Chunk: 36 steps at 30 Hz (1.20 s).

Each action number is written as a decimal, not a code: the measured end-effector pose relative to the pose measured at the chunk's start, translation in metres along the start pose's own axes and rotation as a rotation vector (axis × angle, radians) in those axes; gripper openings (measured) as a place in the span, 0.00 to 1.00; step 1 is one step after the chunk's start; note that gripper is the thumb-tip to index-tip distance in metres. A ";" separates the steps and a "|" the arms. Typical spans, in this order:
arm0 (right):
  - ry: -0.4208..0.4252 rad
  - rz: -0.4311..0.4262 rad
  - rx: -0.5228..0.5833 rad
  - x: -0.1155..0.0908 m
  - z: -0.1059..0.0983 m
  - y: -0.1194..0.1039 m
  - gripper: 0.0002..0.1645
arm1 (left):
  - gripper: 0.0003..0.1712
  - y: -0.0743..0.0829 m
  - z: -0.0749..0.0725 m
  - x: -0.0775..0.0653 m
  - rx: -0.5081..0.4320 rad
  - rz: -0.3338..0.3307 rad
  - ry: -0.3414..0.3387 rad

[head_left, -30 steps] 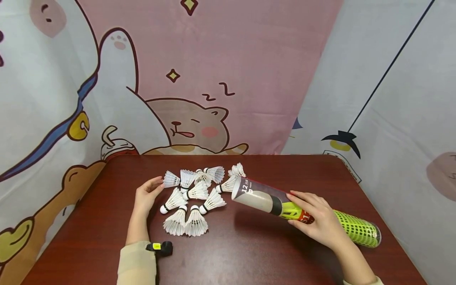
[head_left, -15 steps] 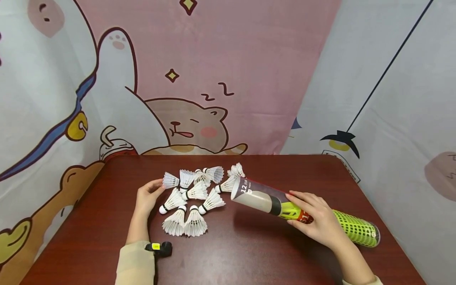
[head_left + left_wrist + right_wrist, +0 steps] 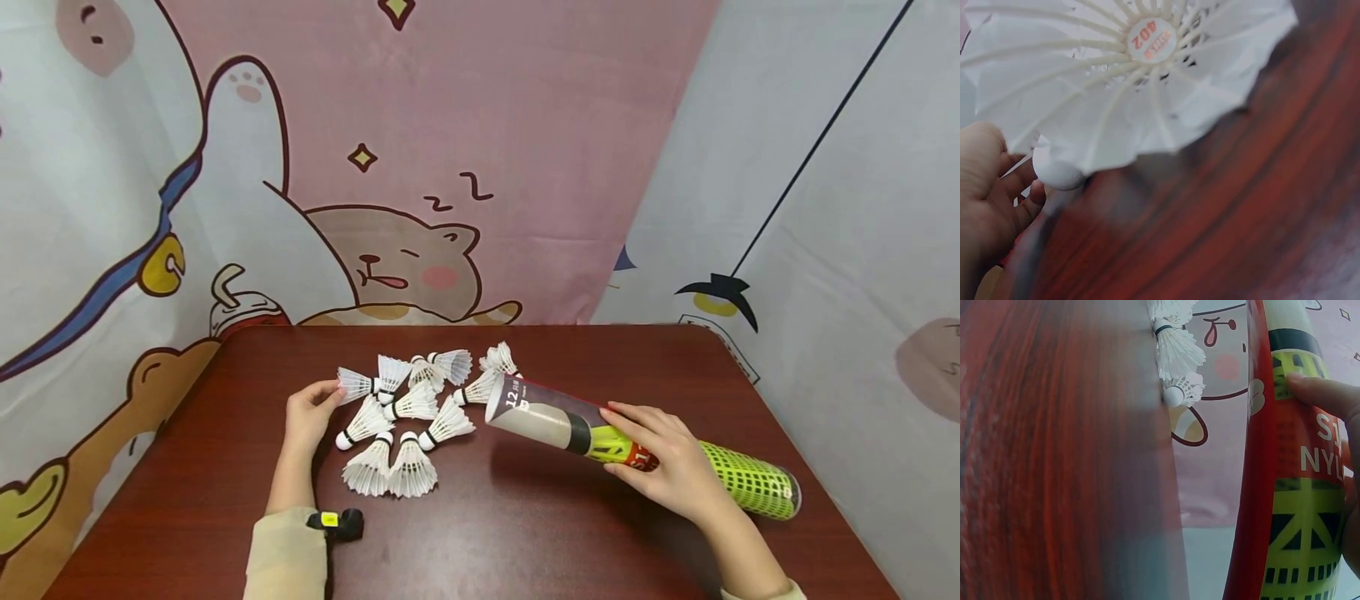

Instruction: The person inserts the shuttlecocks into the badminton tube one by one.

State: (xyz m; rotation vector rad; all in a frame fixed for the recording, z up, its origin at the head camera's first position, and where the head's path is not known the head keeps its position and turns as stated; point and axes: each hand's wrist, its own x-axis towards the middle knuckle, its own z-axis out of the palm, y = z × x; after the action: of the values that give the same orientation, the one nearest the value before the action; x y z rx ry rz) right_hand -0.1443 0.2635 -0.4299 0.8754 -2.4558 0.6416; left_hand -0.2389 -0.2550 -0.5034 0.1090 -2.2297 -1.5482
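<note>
At the left of the group, my left hand (image 3: 309, 412) pinches the feather edge of a shuttlecock (image 3: 356, 384) between thumb and fingers. A large feather skirt (image 3: 1104, 94) nearly fills the top of the left wrist view and partly covers that hand. My right hand (image 3: 671, 462) grips a shuttlecock tube (image 3: 551, 421) around its middle. The tube lies tilted, its open mouth toward the shuttlecocks and its yellow-green netted end at the right. In the right wrist view the thumb lies along the printed label (image 3: 1310, 440) of the tube.
Several white shuttlecocks (image 3: 412, 467) lie close together on the dark red-brown table (image 3: 480, 542). One more shuttlecock (image 3: 498, 358) stands near the back, by the tube's mouth. A black strap device (image 3: 337, 522) sits on my left wrist. A printed curtain (image 3: 525, 167) closes the back and sides.
The leftmost shuttlecock has shifted slightly left with my left fingers on it, drawing away from its neighbour. The right hand and tube have hardly moved.
</note>
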 end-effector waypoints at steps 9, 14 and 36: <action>-0.005 0.004 -0.002 0.000 0.000 0.000 0.44 | 0.07 0.029 -0.004 -0.005 -0.055 0.023 0.061; -0.005 0.006 0.001 0.000 0.000 0.000 0.43 | 0.08 0.048 -0.007 -0.009 -0.037 0.048 0.070; 0.002 0.003 0.005 0.000 -0.002 0.000 0.48 | 0.05 0.134 -0.006 -0.023 -0.234 0.216 0.008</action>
State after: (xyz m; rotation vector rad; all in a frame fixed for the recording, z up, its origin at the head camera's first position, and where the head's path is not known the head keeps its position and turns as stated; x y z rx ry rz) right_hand -0.1438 0.2641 -0.4286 0.8729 -2.4553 0.6491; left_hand -0.1932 -0.2027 -0.3865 -0.1882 -1.9629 -1.6680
